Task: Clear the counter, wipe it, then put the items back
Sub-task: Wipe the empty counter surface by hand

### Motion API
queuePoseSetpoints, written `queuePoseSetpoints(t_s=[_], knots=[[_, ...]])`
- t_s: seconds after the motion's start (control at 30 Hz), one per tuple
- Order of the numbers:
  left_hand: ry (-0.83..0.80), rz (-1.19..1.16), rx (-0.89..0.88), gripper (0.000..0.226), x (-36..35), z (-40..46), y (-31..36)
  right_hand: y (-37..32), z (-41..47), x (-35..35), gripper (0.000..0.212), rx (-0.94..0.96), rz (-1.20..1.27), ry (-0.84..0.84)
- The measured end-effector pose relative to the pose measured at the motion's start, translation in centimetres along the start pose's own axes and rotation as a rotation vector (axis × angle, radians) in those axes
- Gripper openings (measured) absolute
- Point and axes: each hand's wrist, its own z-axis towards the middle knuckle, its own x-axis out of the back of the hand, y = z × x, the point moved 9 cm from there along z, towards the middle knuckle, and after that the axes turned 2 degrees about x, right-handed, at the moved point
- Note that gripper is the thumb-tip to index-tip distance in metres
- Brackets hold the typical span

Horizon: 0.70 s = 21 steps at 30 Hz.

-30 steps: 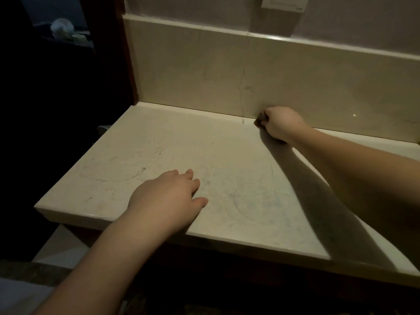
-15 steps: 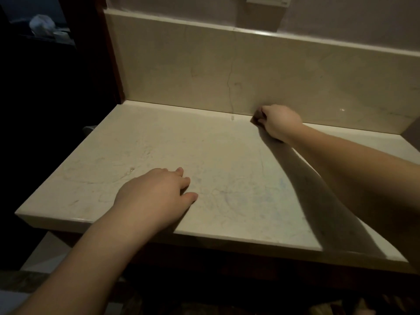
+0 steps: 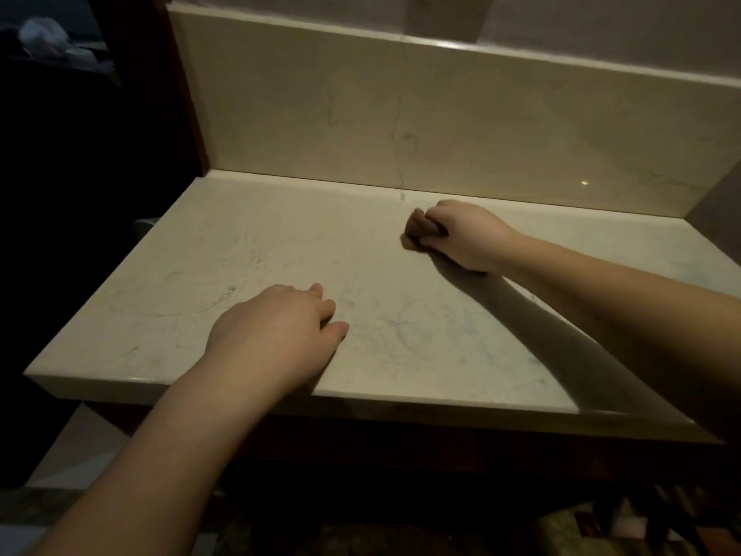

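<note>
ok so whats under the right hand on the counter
A dark brown wad, likely a cloth, pokes out past the fingers of the closed right hand, pressed onto the counter. The rest of it is covered by the hand.

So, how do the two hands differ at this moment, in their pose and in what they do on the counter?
The left hand lies flat and open, palm down, near the front edge of the counter; the right hand is closed in a fist further back, near the backsplash. The left hand holds nothing, while the right hand grips a small dark wiping pad. Both rest on the counter.
</note>
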Motion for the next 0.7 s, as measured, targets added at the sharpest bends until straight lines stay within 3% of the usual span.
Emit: queuePoseSetpoints(t_s=[0.13, 0.4, 0.5, 0.7], knots=[[0.001, 0.006, -0.010, 0.045, 0.1, 0.0, -0.1, 0.4, -2.4, 0.5, 0.014, -0.007, 0.015, -0.099], [0.008, 0.020, -0.028, 0.042, 0.0, 0.3, -0.2, 2.5, -0.1, 1.0, 0.015, -0.262, 0.124, -0.028], [0.014, 0.039, -0.034, 0.042, 0.1, 0.3, 0.0, -0.6, -3.1, 1.0, 0.017, -0.199, 0.107, -0.071], [0.018, 0.087, -0.053, 0.043, 0.0, 0.3, 0.1, -5.1, -9.0, 0.5, 0.012, -0.103, 0.096, -0.334]])
